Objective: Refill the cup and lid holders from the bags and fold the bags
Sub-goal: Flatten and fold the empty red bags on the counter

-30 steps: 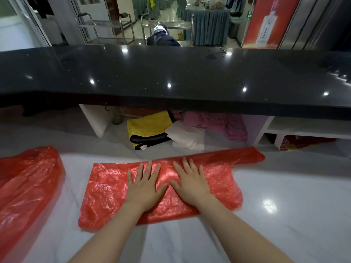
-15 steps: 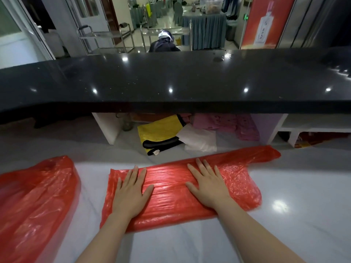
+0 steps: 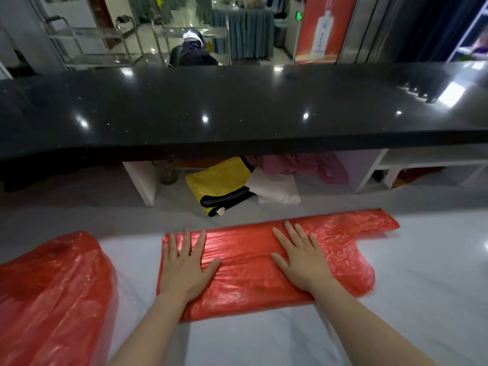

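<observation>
Hands flat, fingers straight, gripping nothing | left hand [image 3: 184,268], right hand [image 3: 303,262] press red bag [image 3: 245,276]

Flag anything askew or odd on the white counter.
The flattened red bag lies slightly skewed, its handle end sticking out unevenly at right. A second red bag sits puffed and unfolded at left. Nothing spilled or torn.

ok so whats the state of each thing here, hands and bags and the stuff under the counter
left hand: open, flat, pressing the folded bag
right hand: open, flat, pressing the folded bag
folded red bag: flattened on the white counter, one end sticking out to the right
second red bag: puffed up, not folded, untouched
yellow bag: folded, lying under the black counter
white cloth: crumpled beside the yellow bag
</observation>
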{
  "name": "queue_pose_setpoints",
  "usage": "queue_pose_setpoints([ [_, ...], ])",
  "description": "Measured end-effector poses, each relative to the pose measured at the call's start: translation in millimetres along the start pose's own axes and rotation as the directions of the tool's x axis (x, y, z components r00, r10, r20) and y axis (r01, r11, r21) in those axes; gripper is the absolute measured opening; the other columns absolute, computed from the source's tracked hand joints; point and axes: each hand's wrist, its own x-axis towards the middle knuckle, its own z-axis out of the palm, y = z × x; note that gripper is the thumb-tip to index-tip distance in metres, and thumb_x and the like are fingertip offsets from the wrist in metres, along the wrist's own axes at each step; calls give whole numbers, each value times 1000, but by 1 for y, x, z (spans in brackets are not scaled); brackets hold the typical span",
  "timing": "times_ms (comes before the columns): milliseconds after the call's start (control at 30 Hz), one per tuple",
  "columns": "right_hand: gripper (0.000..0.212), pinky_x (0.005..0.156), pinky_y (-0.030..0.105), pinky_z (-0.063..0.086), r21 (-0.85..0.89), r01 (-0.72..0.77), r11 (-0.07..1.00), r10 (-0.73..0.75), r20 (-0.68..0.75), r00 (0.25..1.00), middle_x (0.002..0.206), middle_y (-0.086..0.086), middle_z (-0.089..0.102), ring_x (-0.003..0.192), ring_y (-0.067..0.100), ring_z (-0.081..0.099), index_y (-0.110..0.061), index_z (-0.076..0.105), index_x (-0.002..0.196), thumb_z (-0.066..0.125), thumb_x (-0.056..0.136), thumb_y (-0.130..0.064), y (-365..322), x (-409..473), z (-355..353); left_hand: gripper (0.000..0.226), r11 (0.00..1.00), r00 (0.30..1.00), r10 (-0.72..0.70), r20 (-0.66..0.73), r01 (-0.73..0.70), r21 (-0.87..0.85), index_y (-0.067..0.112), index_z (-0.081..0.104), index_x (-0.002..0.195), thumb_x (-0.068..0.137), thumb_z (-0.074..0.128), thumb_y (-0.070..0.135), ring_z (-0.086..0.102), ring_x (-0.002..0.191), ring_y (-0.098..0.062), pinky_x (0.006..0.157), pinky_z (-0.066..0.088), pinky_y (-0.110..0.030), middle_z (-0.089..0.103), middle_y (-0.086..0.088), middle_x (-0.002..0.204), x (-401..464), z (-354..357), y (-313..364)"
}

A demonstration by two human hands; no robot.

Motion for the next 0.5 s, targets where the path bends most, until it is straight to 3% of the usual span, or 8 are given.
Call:
queue_pose_setpoints([
  [167, 70, 116, 40, -7, -23, -47, 999, 47, -4, 999, 162, -7, -7, 148, 15, -8, -45, 0, 150, 9, 86, -70, -3, -4, 0, 98, 992, 993, 122, 3, -122, -18, 39, -16, 147, 62, -20, 87, -17, 145, -37, 115, -14, -46, -22, -1, 155, 13, 1, -11],
  [300, 70, 116, 39, -8, -39, -44, 998, 45, 11, 999, 161, -7, -10, 148, 15, -11, -45, -3, 150, 3, 85, -71, -6, -10, -1, 91, 963, 963, 267, 45, -269, 24, 42, -27, 139, 60, -24, 86, -27, 141, -23, 115, -14, -38, -23, 1, 156, 4, -3, -40],
  [500, 71, 117, 40, -8, -45, -35, 998, 36, 19, 999, 161, -7, -9, 148, 16, -11, -43, -3, 151, 2, 85, -70, -7, -10, -4, 93, 957, 957, 283, 63, -286, 47, 40, -27, 140, 59, -24, 87, -27, 140, -21, 115, -14, -36, -26, 1, 153, 2, -6, -44],
])
